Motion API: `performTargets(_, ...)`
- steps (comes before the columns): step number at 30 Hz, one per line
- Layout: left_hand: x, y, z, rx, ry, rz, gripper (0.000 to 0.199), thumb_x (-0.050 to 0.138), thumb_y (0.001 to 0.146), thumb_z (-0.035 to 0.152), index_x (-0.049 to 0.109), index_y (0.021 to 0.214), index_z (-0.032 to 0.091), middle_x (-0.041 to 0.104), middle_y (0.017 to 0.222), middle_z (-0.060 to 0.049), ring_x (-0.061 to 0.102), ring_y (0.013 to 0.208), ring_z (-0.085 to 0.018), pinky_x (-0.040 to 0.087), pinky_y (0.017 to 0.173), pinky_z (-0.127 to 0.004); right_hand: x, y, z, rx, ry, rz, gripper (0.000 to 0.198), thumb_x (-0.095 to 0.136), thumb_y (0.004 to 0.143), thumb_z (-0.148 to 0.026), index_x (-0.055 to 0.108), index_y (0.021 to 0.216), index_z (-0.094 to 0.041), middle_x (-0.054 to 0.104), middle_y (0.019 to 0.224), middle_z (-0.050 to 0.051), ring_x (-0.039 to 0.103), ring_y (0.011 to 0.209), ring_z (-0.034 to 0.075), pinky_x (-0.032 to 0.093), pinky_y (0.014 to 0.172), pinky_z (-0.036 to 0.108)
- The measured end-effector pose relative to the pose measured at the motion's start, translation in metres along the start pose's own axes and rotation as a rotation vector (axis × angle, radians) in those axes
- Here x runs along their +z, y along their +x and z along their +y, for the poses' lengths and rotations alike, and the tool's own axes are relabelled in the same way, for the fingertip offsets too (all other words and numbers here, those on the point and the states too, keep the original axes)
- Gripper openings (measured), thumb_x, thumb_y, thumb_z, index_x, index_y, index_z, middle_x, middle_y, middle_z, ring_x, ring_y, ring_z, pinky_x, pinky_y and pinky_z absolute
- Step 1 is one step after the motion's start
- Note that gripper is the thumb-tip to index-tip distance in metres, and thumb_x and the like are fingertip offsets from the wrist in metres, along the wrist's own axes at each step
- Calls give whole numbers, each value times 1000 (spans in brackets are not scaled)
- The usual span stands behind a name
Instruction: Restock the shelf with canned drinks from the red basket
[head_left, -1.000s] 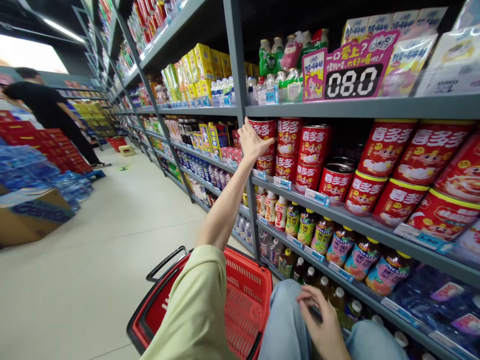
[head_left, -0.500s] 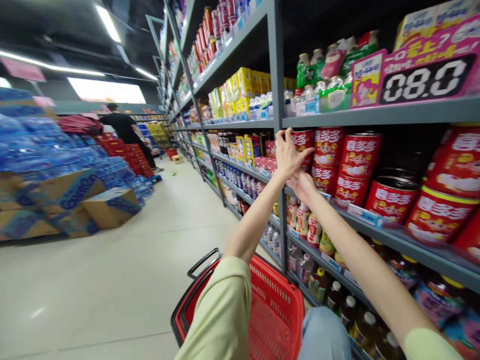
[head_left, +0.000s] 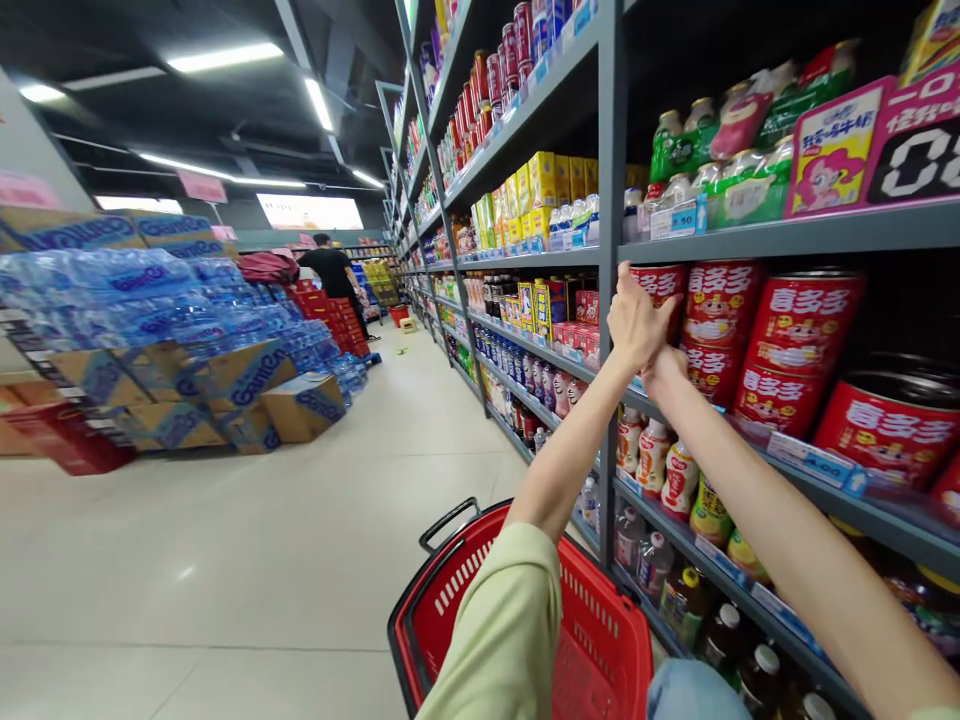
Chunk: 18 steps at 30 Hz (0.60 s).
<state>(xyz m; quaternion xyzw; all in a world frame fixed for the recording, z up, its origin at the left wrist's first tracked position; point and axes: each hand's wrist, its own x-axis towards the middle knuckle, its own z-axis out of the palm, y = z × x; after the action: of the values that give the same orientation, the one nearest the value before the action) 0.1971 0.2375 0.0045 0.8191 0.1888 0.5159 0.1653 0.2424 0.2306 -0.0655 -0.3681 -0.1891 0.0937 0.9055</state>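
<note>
At the middle shelf beside the grey upright, my left hand (head_left: 636, 322) is wrapped around a red can (head_left: 663, 284) with white lettering. Its fingers lie along the can's left side and its thumb points right across the front. Just below and to the right, my right hand (head_left: 664, 372) sits low against the same stack; its fingers are hidden behind my left hand and wrist. More stacked red cans (head_left: 721, 305) stand to the right. Under my arms is a red shopping basket (head_left: 606, 600) with a dark handle.
A grey shelf upright (head_left: 611, 180) rises close to my left hand. Bottled drinks (head_left: 679, 475) fill the shelves below. Across the aisle are stacked water packs (head_left: 135, 290) and cardboard boxes (head_left: 304, 405). A person in black (head_left: 331, 272) stands farther down the aisle.
My view has turned left, so the shelf, basket and hands appear farther right. Both hands stay at the same stack, and the left hand's fingers look closer together.
</note>
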Motion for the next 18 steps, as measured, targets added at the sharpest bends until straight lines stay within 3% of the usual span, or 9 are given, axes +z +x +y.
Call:
performTargets(5, 0, 0, -9, -3, 8, 9, 80, 73, 88, 46, 30, 151, 19, 62, 139, -18, 64, 129, -32, 50, 106, -41, 10, -4, -7, 101, -92, 207, 24, 53, 98, -19, 49, 74, -21, 57, 61, -4, 57, 53, 9, 43, 46, 16)
performTargets(10, 9, 7, -12, -20, 66, 4, 78, 78, 81, 46, 38, 142, 19, 60, 135, -18, 62, 128, -37, 51, 105, -46, 13, 9, -2, 103, -189, 273, 10, 59, 88, -21, 61, 78, -18, 67, 69, 2, 68, 66, 16, 52, 54, 21)
performTargets(18, 18, 14, -9, 4, 57, 0, 89, 78, 78, 41, 31, 149, 18, 57, 134, -20, 62, 125, -37, 52, 104, -47, -1, 0, -4, 47, -414, 204, 10, 61, 81, -24, 70, 81, -19, 73, 80, 5, 71, 80, 21, 53, 63, 24)
